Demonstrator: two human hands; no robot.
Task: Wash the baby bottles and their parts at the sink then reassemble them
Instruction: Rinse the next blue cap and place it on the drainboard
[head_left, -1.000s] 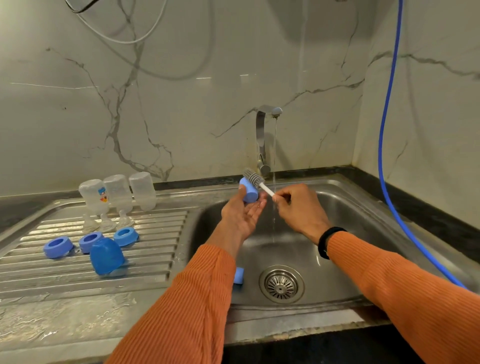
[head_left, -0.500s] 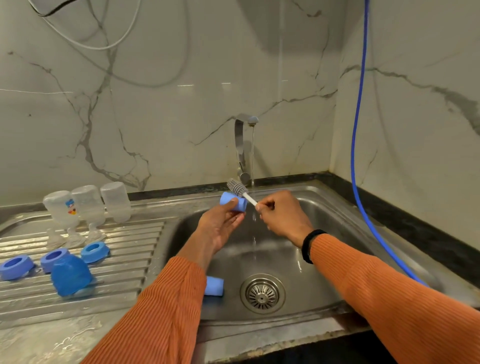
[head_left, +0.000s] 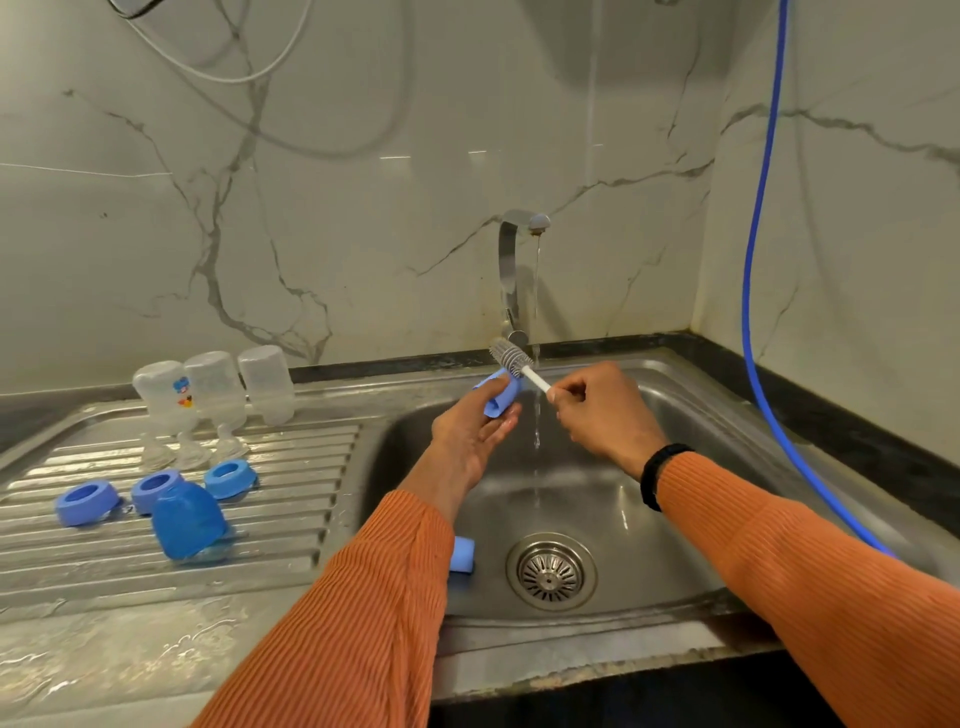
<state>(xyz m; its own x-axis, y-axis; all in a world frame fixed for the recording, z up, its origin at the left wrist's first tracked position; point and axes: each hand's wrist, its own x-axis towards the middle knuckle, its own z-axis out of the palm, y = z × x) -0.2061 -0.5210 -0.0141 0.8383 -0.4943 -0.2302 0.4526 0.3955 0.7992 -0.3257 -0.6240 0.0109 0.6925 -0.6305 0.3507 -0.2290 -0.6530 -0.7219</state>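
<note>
A person in orange sleeves works over a steel sink (head_left: 727, 431) as a thin stream of water (head_left: 536, 415) falls from the tap (head_left: 511, 270) at the basin's back edge. The left hand (head_left: 475, 431) holds a small light-blue cap (head_left: 497, 397), fingers (head_left: 506, 415) closed around it, above the basin near its back edge. The right hand (head_left: 602, 410) pinches the white handle of a small grey brush (head_left: 511, 359), fingers clamped on it, with the bristle head just above the cap. A second light-blue cap (head_left: 462, 553) lies on the basin floor beside the drain (head_left: 551, 571). On the ribbed draining surface (head_left: 291, 519) to the left, three clear bottles (head_left: 215, 387) stand upside down along the back edge, with clear teats (head_left: 192, 457) in front of them. Nearer the front sit three blue rings (head_left: 156, 488) and a blue dome cover (head_left: 188, 519).
</note>
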